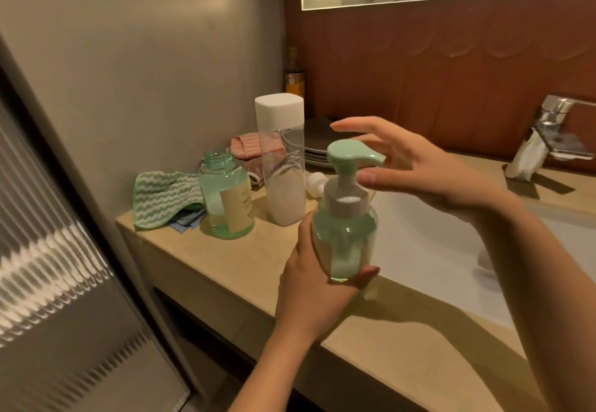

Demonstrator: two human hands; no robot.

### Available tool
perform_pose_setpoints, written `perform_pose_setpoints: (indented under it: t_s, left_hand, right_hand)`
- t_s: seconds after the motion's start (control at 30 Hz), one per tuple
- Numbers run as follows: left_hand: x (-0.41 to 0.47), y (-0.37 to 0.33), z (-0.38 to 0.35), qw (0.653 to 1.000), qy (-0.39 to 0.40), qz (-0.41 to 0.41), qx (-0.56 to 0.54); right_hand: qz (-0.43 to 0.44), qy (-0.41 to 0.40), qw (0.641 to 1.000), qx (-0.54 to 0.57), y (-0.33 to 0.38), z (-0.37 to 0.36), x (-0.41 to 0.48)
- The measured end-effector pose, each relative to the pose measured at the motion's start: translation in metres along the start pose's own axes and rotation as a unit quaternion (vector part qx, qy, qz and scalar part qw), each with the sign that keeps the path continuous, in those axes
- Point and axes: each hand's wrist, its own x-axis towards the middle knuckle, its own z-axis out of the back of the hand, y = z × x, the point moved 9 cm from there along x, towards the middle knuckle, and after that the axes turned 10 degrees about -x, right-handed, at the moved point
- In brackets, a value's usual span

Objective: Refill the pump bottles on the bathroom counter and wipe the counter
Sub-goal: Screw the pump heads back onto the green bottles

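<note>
Firstly, we find the green pump bottle [344, 237] upright at the front of the bench [225, 269], just beside the left rim of the white sink [435, 244]; we cannot tell whether its base rests on the bench. Its mint pump head [350, 153] is seated on top, nozzle pointing right. Our left hand [314, 285] grips the bottle's body, thumb up the left side and fingers curled under the lower front, the forearm rising from the bottom edge. Our right hand [419, 166] is spread open around the pump head, fingers straight behind the nozzle and thumb close to the collar. We cannot tell whether it touches. Its forearm comes in from the right over the sink.

Behind stands an uncapped green bottle [225, 200], then a tall clear bottle [281, 166] with a white cap. A loose white pump [314, 184] lies near it. A green striped cloth [164, 195] sits at the bench's left end, with stacked plates [317, 147] further back and a chrome tap [548, 137] to the right.
</note>
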Motion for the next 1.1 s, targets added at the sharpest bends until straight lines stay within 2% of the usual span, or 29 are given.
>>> perform_pose_setpoints:
  t_s: [0.07, 0.17, 0.27, 0.4, 0.43, 0.53, 0.6, 0.67, 0.77, 0.83, 0.9, 1.0, 1.03, 1.1]
  left_hand:
    - [-0.001, -0.001, 0.0, 1.0, -0.002, 0.0, 0.004]
    - [-0.002, -0.002, -0.001, 1.0, -0.001, 0.002, 0.001]
    - [-0.002, -0.002, 0.0, 1.0, 0.0, 0.0, -0.001]
    - [-0.002, -0.001, 0.002, 1.0, -0.009, 0.013, -0.016]
    - [-0.001, -0.002, 0.002, 1.0, -0.01, 0.008, -0.014]
    - [-0.001, -0.006, 0.0, 1.0, -0.005, -0.007, 0.012]
    - [-0.001, -0.003, 0.001, 1.0, -0.006, -0.002, 0.007]
    - [-0.001, 0.0, 0.001, 1.0, -0.005, 0.002, 0.006]
    - [-0.001, 0.001, 0.0, 1.0, -0.004, 0.009, 0.002]
    - [-0.001, -0.001, 0.001, 1.0, -0.007, 0.011, -0.007]
    - [-0.001, -0.002, 0.001, 1.0, -0.003, 0.01, -0.014]
    - [-0.002, -0.003, 0.001, 1.0, -0.005, 0.004, -0.006]
    - [-0.002, -0.003, 0.0, 1.0, -0.004, 0.002, -0.004]
    - [-0.002, -0.002, 0.0, 1.0, -0.003, -0.001, 0.0]
  right_hand:
    - [0.003, 0.048, 0.997, 0.065, -0.007, -0.008, -0.003]
    - [-0.003, 0.067, 0.995, 0.069, -0.011, -0.016, -0.004]
    - [-0.015, 0.028, 0.999, 0.022, -0.009, -0.014, 0.0]
    - [-0.037, -0.071, 0.987, -0.143, -0.001, -0.014, 0.007]
    - [-0.04, -0.063, 0.988, -0.135, -0.001, -0.015, 0.008]
    - [-0.019, 0.035, 0.999, -0.019, -0.003, -0.022, 0.004]
    - [-0.003, 0.053, 0.998, 0.028, -0.001, -0.015, -0.002]
    - [0.004, 0.013, 1.0, 0.015, 0.001, -0.005, -0.003]
    - [-0.009, -0.084, 0.994, -0.075, 0.002, -0.003, 0.003]
    - [-0.03, -0.1, 0.989, -0.104, 0.003, -0.014, 0.007]
    - [-0.05, -0.059, 0.992, -0.104, 0.0, -0.024, 0.009]
    - [-0.032, 0.055, 0.998, 0.018, 0.001, -0.032, 0.003]
    - [-0.026, 0.078, 0.996, 0.047, 0.0, -0.029, -0.001]
    - [-0.01, 0.087, 0.996, 0.032, 0.0, -0.022, -0.005]
